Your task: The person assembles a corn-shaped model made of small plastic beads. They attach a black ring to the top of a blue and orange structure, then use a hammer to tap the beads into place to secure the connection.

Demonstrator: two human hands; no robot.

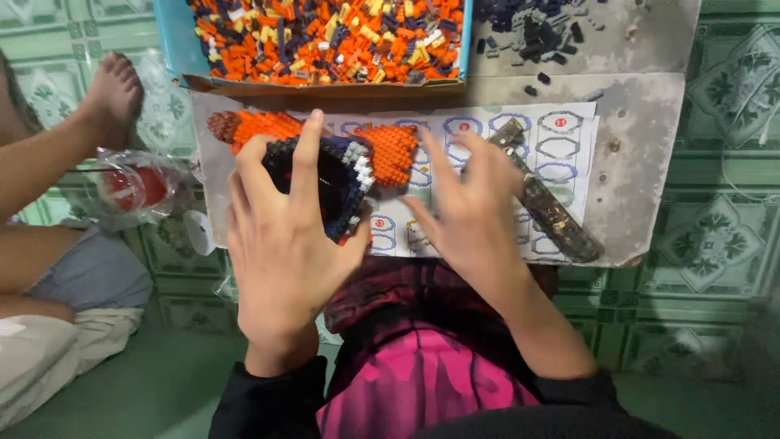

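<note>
Seen from the head camera, looking down at a person's lap and a grey board (pixel 642 154) lying on a green patterned tile floor (pixel 715 244).

The left hand (pixel 280 236) wraps over a brick model (pixel 341 167) made of tiny orange, black and white bricks, fingers curled around its dark part. Much of the model is hidden under this hand, so its full shape is hard to make out; an orange end pokes out to the left. It sits on the near left part of the board.

The right hand (pixel 471 211) lies just beside the model, fingers spread wide and holding nothing, resting on a white instruction sheet (pixel 561 138) printed with blue ringed outlines and small red dots. A long dark knife (pixel 548 203) lies slanted across the sheet.

At the top, a blue tray (pixel 175 41) of mostly orange loose bricks is cut off by the edge. Beside it, a blurry heap of dark bricks (pixel 544 32).

At far left, another person's bare foot (pixel 110 93), and a clear plastic bag (pixel 134 187) with something red inside.
</note>
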